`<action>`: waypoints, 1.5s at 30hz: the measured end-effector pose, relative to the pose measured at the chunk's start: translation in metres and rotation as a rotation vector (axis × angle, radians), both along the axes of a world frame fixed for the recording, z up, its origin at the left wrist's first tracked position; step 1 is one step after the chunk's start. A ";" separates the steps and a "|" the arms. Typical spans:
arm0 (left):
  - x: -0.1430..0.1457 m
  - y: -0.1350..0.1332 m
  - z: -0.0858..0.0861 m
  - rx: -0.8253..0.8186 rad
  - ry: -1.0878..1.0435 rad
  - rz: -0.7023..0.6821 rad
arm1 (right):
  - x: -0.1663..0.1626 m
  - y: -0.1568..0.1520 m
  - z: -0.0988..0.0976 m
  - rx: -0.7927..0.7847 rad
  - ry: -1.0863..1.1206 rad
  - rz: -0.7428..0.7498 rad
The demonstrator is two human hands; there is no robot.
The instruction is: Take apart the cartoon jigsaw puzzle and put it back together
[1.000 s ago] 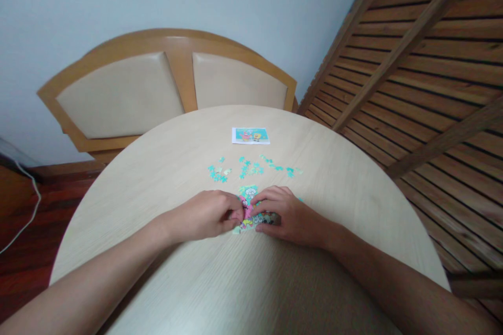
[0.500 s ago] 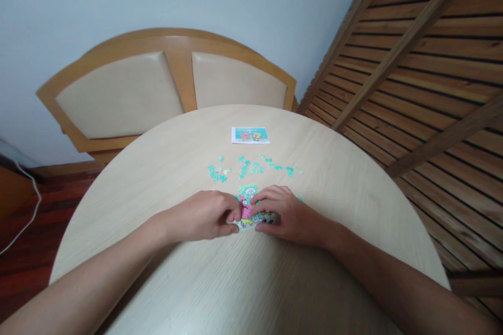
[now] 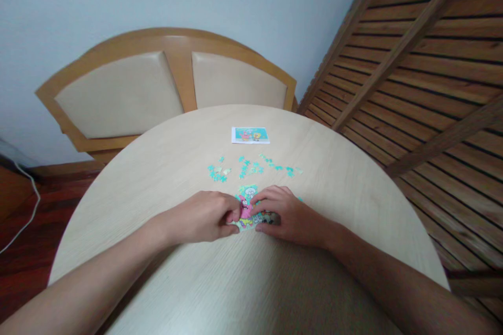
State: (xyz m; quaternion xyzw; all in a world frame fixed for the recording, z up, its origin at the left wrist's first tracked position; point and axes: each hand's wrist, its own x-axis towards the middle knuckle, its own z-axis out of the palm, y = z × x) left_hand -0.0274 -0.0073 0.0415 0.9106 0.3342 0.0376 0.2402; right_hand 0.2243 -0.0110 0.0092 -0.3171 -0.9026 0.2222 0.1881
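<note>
A partly joined jigsaw puzzle (image 3: pixel 247 210) lies flat on the table, showing a pink starfish figure and a pale green figure above it. My left hand (image 3: pixel 212 214) grips its left edge, fingers curled and thumb at the lower corner. Over the right part arches my right hand (image 3: pixel 281 213), fingertips on the puzzle and thumb at its lower edge. That hand covers much of the right side. Just beyond lie loose turquoise puzzle pieces in a left group (image 3: pixel 217 174), a middle group (image 3: pixel 249 167) and a right group (image 3: pixel 279 166).
A picture sheet (image 3: pixel 250 135) with the cartoon figures lies near the far side of the round wooden table (image 3: pixel 176 277). A padded wooden chair (image 3: pixel 186 84) stands behind it. Slatted wood (image 3: pixel 424 63) rises on the right, and a white cable (image 3: pixel 37 201) hangs at left.
Hardly anything differs. Both hands stay on the puzzle in nearly the same pose, and the loose pieces and picture sheet have not moved.
</note>
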 end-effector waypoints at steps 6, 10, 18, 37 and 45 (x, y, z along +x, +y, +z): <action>0.000 0.000 0.000 -0.008 -0.042 -0.040 | 0.001 0.000 0.001 0.004 -0.004 0.009; -0.001 0.001 -0.001 -0.013 -0.072 -0.099 | 0.001 0.001 0.000 0.012 -0.004 0.008; -0.004 0.007 -0.003 -0.025 -0.111 -0.174 | 0.002 0.001 0.000 0.020 -0.012 0.010; -0.055 0.071 -0.039 0.422 -0.105 0.315 | 0.028 0.015 0.005 0.064 -0.083 -0.048; -0.049 0.075 -0.048 0.506 -0.080 0.331 | 0.027 0.015 0.005 0.071 -0.096 -0.054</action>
